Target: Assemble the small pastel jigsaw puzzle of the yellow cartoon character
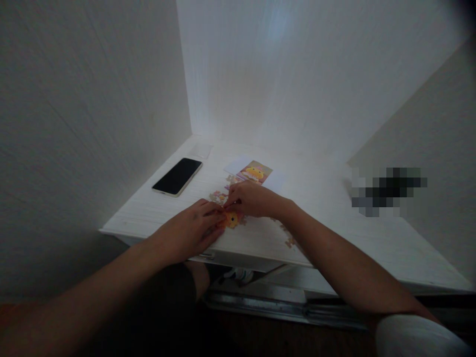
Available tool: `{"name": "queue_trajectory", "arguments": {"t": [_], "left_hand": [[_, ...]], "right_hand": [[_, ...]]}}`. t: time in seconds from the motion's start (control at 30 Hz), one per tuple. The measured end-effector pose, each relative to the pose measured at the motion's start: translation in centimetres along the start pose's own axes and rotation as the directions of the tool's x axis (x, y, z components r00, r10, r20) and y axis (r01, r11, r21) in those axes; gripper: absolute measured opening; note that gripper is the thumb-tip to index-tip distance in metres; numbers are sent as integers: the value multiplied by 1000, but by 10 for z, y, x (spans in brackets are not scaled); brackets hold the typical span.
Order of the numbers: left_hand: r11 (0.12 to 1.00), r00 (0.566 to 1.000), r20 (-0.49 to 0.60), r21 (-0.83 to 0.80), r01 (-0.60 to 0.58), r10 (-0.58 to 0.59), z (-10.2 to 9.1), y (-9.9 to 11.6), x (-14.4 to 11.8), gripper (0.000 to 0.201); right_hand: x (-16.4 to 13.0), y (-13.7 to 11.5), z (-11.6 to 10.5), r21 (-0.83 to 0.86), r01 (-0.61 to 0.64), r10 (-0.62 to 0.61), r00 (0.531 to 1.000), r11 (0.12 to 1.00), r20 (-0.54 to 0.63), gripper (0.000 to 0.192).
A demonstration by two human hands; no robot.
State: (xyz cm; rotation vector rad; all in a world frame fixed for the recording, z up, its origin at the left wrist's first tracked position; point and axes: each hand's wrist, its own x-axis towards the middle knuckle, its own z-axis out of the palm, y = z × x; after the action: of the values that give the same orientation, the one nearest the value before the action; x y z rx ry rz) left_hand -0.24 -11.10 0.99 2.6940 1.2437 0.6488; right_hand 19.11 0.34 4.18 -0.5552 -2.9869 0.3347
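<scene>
A small, partly joined jigsaw puzzle [233, 220], orange with a dark round eye, lies near the table's front edge. My left hand [201, 229] rests at its left side, fingers bent and close together on the orange part. From above and to the right, my right hand [255, 199] reaches in with thumb and fingers pinched at the puzzle's upper edge. A puzzle piece seems to be in that pinch, mostly hidden by the fingers. Loose puzzle pieces [218, 197] lie just behind my hands, and other loose pieces [290, 242] lie under my right forearm.
A picture card [256, 171] with an orange figure lies on white paper behind my hands. To the left is a phone [177, 177], with a clear plastic sheet [201, 150] beyond it. A blurred-out dark object [388, 189] stands at right. Walls enclose the white table [334, 233].
</scene>
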Motion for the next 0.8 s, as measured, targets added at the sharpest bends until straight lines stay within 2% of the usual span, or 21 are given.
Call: {"name": "queue_trajectory", "arguments": {"t": [0.23,0.47,0.67,0.8], "left_hand": [[1000,1000,-22,12,-12,12,-1,2,1,26],[998,1000,-4,56,-19,19,0,2,2,24],[998,997,-61,43,-51,53,3,0,2,23],[996,996,-59,57,-68,71,3,-1,3,21]], "right_hand": [[-3,1,-2,-42,26,-25,999,999,22,23],[-8,-4,-5,-3,16,-16,999,1000,47,25],[-2,-1,-5,-26,25,-24,999,999,44,22],[-3,0,-6,8,46,-46,996,999,72,22]]}}
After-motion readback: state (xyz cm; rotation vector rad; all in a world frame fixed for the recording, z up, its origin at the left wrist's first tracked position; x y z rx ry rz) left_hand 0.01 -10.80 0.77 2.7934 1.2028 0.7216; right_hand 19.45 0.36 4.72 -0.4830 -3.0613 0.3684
